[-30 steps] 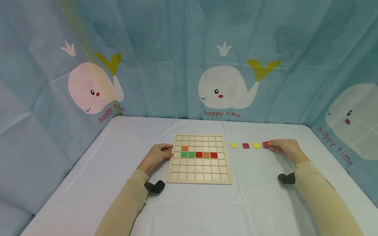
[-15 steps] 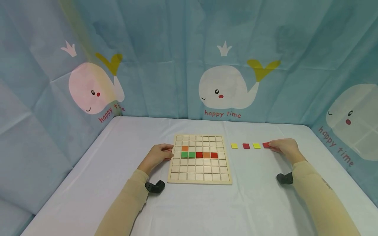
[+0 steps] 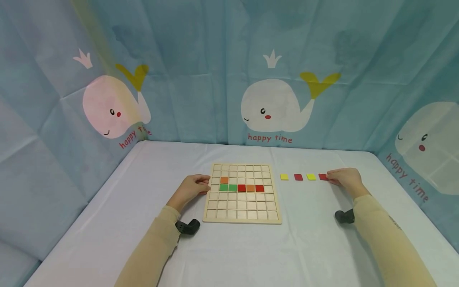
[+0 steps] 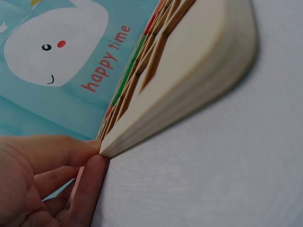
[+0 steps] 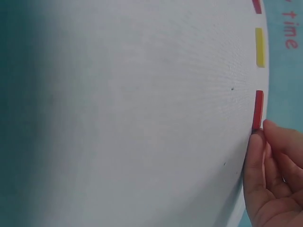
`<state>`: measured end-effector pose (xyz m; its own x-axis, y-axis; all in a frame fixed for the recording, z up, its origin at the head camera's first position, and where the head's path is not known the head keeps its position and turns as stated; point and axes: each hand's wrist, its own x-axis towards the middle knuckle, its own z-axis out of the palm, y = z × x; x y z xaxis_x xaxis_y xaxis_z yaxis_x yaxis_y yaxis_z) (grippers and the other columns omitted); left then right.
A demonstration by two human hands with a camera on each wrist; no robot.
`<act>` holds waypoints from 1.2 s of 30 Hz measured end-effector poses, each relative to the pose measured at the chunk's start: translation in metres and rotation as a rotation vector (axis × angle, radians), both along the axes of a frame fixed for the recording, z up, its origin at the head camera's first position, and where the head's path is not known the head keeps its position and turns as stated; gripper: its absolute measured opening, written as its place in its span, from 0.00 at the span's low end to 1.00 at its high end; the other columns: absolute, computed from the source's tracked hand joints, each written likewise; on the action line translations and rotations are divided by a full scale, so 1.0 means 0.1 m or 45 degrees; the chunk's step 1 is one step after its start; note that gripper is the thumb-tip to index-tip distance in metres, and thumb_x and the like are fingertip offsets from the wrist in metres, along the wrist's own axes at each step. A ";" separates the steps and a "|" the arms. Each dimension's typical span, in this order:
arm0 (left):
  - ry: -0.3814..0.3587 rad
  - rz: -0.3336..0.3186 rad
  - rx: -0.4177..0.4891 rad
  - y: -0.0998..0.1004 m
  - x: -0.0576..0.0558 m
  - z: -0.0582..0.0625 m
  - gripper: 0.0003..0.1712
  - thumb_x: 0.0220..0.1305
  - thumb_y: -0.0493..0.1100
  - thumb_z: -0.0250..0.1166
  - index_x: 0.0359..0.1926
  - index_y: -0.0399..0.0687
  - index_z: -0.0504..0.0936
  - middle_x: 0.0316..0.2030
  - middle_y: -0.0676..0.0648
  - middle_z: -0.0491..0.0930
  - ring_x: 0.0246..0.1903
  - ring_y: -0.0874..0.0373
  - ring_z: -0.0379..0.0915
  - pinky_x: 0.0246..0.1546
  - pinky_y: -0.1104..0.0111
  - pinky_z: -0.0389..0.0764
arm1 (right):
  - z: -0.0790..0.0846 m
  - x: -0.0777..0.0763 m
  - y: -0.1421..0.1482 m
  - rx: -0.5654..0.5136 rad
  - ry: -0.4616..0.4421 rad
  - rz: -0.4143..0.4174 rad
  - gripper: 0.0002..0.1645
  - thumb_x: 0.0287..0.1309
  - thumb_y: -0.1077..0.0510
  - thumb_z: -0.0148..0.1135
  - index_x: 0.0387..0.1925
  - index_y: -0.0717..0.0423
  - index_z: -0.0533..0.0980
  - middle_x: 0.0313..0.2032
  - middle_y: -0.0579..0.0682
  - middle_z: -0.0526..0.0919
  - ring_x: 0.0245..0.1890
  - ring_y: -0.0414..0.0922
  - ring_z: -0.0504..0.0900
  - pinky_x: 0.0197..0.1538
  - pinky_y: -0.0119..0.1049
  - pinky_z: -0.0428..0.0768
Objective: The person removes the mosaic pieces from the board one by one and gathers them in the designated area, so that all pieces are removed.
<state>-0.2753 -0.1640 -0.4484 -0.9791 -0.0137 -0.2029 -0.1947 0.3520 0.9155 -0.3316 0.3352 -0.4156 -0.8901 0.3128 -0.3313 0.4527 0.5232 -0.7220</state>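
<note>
A square wooden grid board (image 3: pixel 242 221) lies on the table before me. My left hand (image 3: pixel 191 186) pinches its left edge between thumb and fingers; the left wrist view shows the thumb on the rim (image 4: pixel 156 116). In the grid lie an orange tile (image 3: pixel 224 180) and, one row nearer, green, red and orange tiles in a line. To the board's right, a red tile (image 3: pixel 322 177) lies at the end of a row of tiles, its right edge between the thumb and fingers of my right hand (image 3: pixel 346 181). In the right wrist view this tile (image 5: pixel 257 109) looks flat on the cloth.
Left of the held tile sit a yellow tile (image 3: pixel 311 177), a dark red tile (image 3: pixel 298 177) and another yellow tile (image 3: pixel 284 177), spaced apart. White cloth covers the table (image 3: pixel 229 255). A blue curtain (image 3: pixel 201 111) with whale prints hangs behind and at both sides.
The red tile in my right hand has come down from slightly tilted to flat, in line with the other tiles. My right forearm has shifted a little left. The left hand and board look unmoved.
</note>
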 end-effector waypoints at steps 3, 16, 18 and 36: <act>0.001 0.002 0.000 0.00 0.00 -0.01 0.27 0.62 0.33 0.67 0.63 0.40 0.76 0.47 0.41 0.80 0.43 0.56 0.77 0.42 0.70 0.85 | 0.00 0.00 0.00 0.014 0.010 0.041 0.32 0.65 0.53 0.62 0.66 0.63 0.70 0.65 0.62 0.69 0.70 0.59 0.65 0.73 0.50 0.67; -0.004 0.008 -0.001 0.00 0.00 -0.01 0.26 0.63 0.33 0.66 0.63 0.40 0.77 0.49 0.40 0.80 0.43 0.57 0.77 0.42 0.71 0.85 | 0.00 -0.06 -0.05 0.043 -0.058 0.009 0.29 0.69 0.55 0.58 0.67 0.61 0.69 0.69 0.68 0.65 0.65 0.61 0.64 0.71 0.52 0.69; -0.004 0.014 -0.002 0.00 0.00 -0.01 0.27 0.62 0.33 0.67 0.63 0.40 0.77 0.48 0.41 0.80 0.43 0.57 0.78 0.42 0.71 0.85 | -0.01 -0.06 -0.05 0.043 -0.062 0.016 0.28 0.70 0.55 0.57 0.67 0.61 0.69 0.70 0.68 0.64 0.66 0.61 0.64 0.71 0.53 0.68; -0.003 0.018 0.010 0.00 -0.01 -0.01 0.27 0.63 0.33 0.66 0.63 0.40 0.76 0.48 0.42 0.80 0.43 0.57 0.78 0.43 0.71 0.84 | 0.05 -0.12 -0.05 0.030 -0.128 0.021 0.31 0.69 0.54 0.58 0.69 0.59 0.68 0.70 0.64 0.66 0.49 0.48 0.76 0.50 0.34 0.80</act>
